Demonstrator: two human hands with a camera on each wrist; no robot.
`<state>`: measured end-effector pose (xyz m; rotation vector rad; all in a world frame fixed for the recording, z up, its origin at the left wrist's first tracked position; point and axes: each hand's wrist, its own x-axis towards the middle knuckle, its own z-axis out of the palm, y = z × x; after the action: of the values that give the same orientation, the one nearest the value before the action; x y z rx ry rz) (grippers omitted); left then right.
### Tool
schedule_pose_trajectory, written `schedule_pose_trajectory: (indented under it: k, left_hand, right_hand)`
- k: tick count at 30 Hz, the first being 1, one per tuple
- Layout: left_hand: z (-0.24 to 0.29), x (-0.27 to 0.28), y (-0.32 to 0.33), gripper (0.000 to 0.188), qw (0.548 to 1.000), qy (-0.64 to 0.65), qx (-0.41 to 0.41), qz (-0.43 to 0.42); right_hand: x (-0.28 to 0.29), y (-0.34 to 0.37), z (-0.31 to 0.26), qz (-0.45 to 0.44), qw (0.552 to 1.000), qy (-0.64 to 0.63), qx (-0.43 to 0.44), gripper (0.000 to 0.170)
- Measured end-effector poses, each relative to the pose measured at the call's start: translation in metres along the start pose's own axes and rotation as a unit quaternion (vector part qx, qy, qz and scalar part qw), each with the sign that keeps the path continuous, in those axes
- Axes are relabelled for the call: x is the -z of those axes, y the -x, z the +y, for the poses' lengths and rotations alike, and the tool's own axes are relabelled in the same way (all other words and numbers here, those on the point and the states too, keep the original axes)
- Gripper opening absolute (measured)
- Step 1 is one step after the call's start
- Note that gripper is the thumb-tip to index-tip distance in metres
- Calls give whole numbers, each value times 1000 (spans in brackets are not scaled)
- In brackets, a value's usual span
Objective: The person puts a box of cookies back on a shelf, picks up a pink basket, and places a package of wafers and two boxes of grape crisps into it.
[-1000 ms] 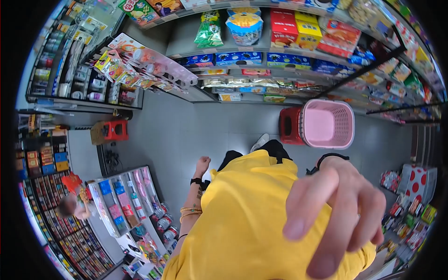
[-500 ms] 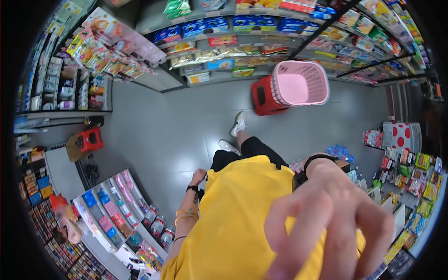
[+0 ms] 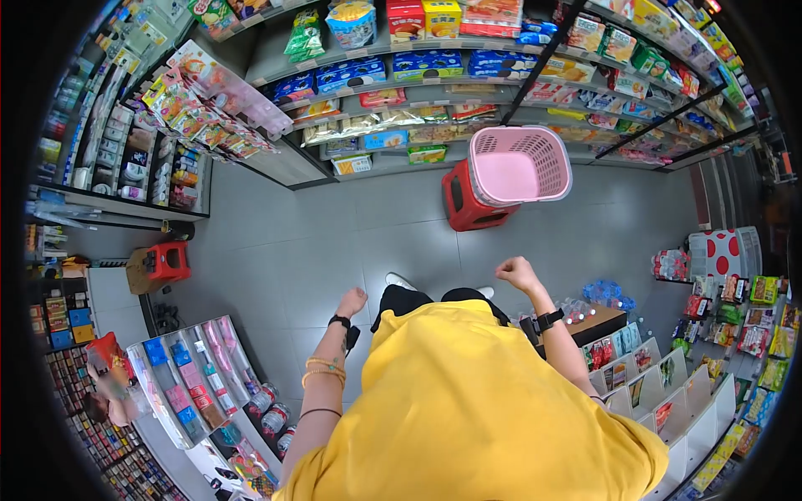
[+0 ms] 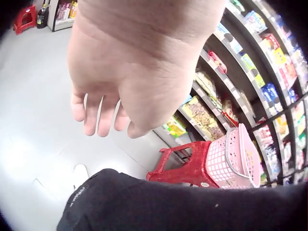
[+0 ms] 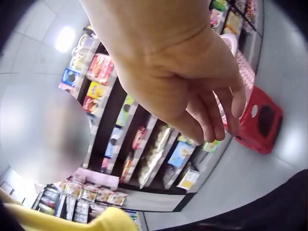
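My left hand (image 3: 354, 301) hangs beside the body, with a black band on its wrist. Its fingers are relaxed and hold nothing, as the palm side of the hand (image 4: 130, 77) shows in the left wrist view. On the other side, the right hand (image 3: 518, 274) is held forward over the floor. Loosely bent fingers with nothing in them show on that hand (image 5: 192, 91) in the right wrist view. Ahead of the right hand is a pink basket (image 3: 520, 163), overlapping a red plastic stool (image 3: 459, 204). Neither hand touches them.
Shelves of packaged snacks (image 3: 426, 63) curve along the front. Hanging packets (image 3: 196, 117) jut out at front left. A counter display (image 3: 188, 380) stands at left, near another person (image 3: 113, 384). White divided bins (image 3: 668, 392) and bottles (image 3: 608, 294) lie at right.
My right hand has dropped from close before the head camera to beside the body. The basket and stool now appear further left in the head view. The left hand stays low, holding nothing.
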<state>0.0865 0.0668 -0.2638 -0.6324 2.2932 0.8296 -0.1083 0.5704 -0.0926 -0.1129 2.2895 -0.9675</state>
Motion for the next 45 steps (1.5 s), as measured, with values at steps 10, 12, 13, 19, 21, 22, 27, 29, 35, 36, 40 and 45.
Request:
schedule_pose_trajectory:
  k: [10,12,13,19,21,22,27,29,35,36,40,45]
  left_hand:
    - [227,-60,-15,47,998,-7,-61,-13]
    - [271,-63,-19,46,995,-11,-95,15]
    - [290,-65,-20,46,994,-3,-104,16]
    - [387,-72,-25,43,989,14,-145,7]
    - [410,-76,-29,48,984,18,-179,2]
    - [420,-76,-35,51,980,19,-198,0]
    - [479,-87,-86,79,973,171,-142,70]
    - [498,-88,-120,90,965,205,-113,118]
    - [502,-89,-231,79,968,238,-23,78]
    - [501,-91,-242,71,965,249,-29,80]
    - [506,-80,-249,76,982,143,-36,118]
    - [504,-77,-271,78,978,203,37,33]
  right_hand:
    - [74,65,187,21,920,-339,-193,56]
    - [88,64,211,34,915,-346,-206,48]
    - [94,64,221,35,909,-362,-201,46]
    - [128,46,260,31,877,-440,-188,40]
    - [136,38,270,35,870,-451,-195,39]
    - [140,33,273,35,870,-453,-192,39]
    - [171,9,284,53,870,-455,-184,39]
    - [190,-6,288,46,877,-441,-188,39]
    - [266,-50,281,47,890,-392,-229,36]
    - [277,-60,281,53,893,-382,-232,36]
    - [303,-99,284,68,901,-356,-240,37]
    - [311,-136,285,36,907,-351,-230,40]
